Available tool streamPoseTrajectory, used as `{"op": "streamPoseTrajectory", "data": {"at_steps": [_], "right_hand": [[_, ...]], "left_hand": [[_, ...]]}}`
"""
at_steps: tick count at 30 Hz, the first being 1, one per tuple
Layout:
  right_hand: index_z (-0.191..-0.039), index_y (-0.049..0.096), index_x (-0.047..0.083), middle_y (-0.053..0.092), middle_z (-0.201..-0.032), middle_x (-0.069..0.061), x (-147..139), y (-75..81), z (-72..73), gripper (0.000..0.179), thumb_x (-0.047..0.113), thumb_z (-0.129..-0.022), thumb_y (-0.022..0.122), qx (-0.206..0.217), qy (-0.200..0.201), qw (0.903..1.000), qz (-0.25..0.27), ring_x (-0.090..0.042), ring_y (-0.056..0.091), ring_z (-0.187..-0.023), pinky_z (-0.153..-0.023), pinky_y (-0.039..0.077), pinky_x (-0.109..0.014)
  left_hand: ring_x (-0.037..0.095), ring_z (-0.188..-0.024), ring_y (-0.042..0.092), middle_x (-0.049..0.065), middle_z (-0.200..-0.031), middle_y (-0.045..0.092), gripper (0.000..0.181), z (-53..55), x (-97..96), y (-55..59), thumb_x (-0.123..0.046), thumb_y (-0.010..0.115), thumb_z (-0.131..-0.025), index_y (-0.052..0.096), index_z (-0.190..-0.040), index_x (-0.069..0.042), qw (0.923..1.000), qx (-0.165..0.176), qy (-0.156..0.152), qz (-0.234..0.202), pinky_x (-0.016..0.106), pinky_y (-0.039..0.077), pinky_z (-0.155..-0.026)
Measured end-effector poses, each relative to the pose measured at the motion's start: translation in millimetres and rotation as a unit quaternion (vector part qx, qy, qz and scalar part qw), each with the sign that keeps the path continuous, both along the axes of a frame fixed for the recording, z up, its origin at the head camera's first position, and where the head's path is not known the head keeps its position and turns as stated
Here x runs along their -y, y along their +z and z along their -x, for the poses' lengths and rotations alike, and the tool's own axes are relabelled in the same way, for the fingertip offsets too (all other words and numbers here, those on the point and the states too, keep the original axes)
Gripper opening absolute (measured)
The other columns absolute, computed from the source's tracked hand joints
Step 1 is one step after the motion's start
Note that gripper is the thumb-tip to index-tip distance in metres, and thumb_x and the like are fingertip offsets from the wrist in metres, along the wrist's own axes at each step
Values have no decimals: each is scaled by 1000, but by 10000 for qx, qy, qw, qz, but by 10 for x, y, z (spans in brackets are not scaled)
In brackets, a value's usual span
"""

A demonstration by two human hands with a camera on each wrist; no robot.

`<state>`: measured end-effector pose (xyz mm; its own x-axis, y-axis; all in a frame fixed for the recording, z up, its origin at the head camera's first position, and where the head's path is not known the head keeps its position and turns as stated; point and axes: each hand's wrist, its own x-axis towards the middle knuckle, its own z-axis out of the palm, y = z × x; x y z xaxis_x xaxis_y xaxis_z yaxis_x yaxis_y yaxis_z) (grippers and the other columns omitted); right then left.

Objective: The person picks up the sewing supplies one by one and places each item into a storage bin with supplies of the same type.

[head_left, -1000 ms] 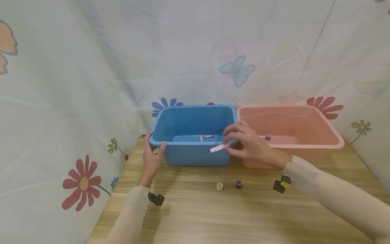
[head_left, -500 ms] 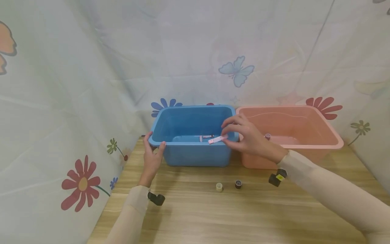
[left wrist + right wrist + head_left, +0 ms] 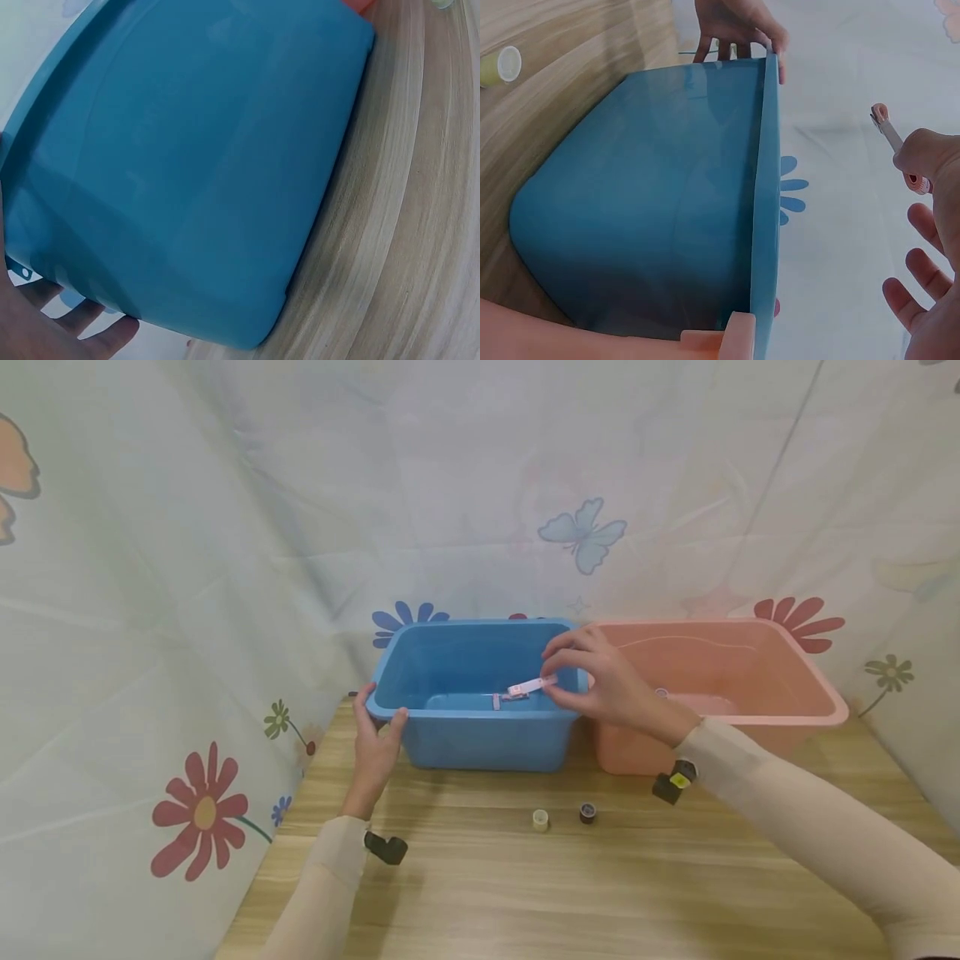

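Between thumb and fingertips, my right hand (image 3: 603,681) pinches a slim pink-and-white strip (image 3: 527,686) above the right part of the blue tub (image 3: 487,741). Seen from the right wrist, the strip (image 3: 892,136) has a curled end and a metal-looking tip; the other fingers (image 3: 930,274) spread apart. My left hand (image 3: 375,747) grips the tub's left front corner, thumb in front. Inside the tub lies another strip-like piece (image 3: 497,702), partly behind the held one. The left wrist view shows the fingers (image 3: 116,335) against the tub's end.
A pink tub (image 3: 750,721) stands against the blue one on the right, a small round dark piece (image 3: 661,692) partly visible inside. On the wooden table (image 3: 480,885) in front sit a pale yellow cylinder (image 3: 540,820) and a dark one (image 3: 587,812). A patterned curtain hangs behind.
My right hand has risen and moved slightly forward, bringing the strip from in front of the blue tub's wall to over its opening. My left hand keeps its grip on the corner.
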<state>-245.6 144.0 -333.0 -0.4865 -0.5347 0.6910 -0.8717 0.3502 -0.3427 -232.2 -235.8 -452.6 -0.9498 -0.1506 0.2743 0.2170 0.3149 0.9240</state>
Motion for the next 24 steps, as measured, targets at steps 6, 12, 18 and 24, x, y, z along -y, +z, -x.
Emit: {"op": "streamPoseTrajectory", "data": {"at_steps": [6, 12, 18, 24], "right_hand": [[-96, 75, 14, 67, -116, -5, 0, 29, 36, 15, 9, -84, 82, 74, -151, 9998, -98, -25, 51, -114, -92, 47, -47], [-98, 75, 14, 67, -117, -6, 23, 57, 75, 14, 11, -86, 81, 192, -241, 9994, -181, -24, 51, -116, -94, 45, -49], [-97, 74, 13, 67, -116, -6, 53, 71, 130, 12, 12, -87, 80, 109, -217, 9996, -174, -25, 50, -114, -92, 45, -47], [-99, 75, 14, 66, -118, -6, 72, 92, 188, 13, 13, -87, 80, 223, -275, 9993, -154, -24, 50, -116, -97, 45, -50]], "left_hand": [[36, -140, 41, 14, -162, 33, 75, 2, -4, 7, -44, 63, -100, 18, -160, -31, 10000, 1, 15, 48, 63, 38, -108], [37, -140, 41, 14, -162, 32, 76, -14, 0, 6, -45, 63, -100, 18, -160, -31, 10000, 7, -33, 44, 63, 39, -108], [37, -140, 41, 13, -162, 31, 75, -4, 15, -15, -45, 62, -101, 18, -160, -30, 10000, -17, -71, 54, 64, 38, -108], [38, -139, 41, 14, -162, 31, 75, -3, 10, -26, -45, 62, -100, 19, -160, -29, 9999, -78, -26, 72, 64, 39, -107]]}}
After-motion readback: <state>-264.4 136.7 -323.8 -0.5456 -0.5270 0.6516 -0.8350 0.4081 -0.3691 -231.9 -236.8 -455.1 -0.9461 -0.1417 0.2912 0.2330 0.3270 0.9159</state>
